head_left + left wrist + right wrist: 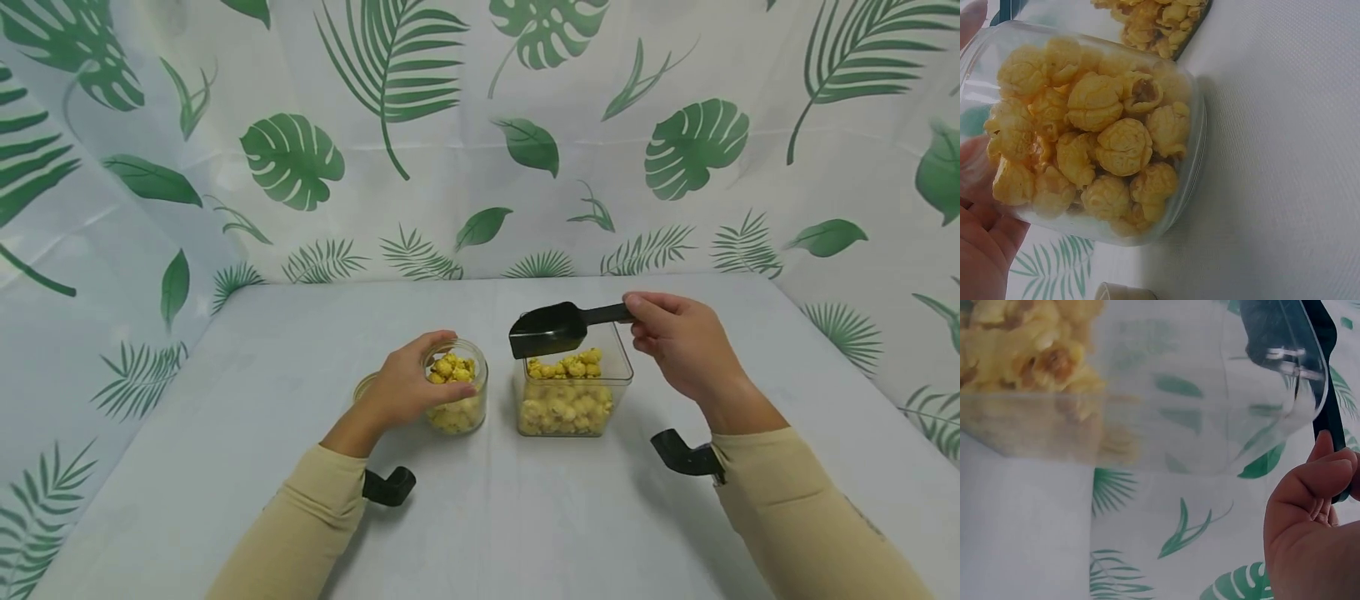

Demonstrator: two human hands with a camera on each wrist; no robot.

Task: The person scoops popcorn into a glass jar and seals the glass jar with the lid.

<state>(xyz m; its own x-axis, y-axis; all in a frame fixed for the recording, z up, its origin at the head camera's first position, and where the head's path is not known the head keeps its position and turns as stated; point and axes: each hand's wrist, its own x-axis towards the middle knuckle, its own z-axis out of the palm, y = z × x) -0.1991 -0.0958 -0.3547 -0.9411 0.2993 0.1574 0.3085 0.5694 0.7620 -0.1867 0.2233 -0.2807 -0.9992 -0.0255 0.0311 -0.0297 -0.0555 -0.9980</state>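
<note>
My left hand (408,382) grips a round glass jar (481,398) near its rim, thumb across the near side. Yellow popcorn (1094,134) fills most of the jar, which stands on the white table. By its handle's end, my right hand (686,342) holds a black scoop (551,330). The scoop hovers over the far left part of a clear square container (617,367), its bowl pointing left toward the jar. Popcorn (566,408) lies inside that container too. Whether the scoop carries anything cannot be seen. In the right wrist view, fingers and thumb pinch the scoop handle (1330,419).
Partly hidden behind my left hand, a round lid-like piece (364,386) lies on the table (480,517). Leaf-patterned cloth (450,167) hangs behind and beside the table. A black wrist mount (390,487) sticks out from each sleeve.
</note>
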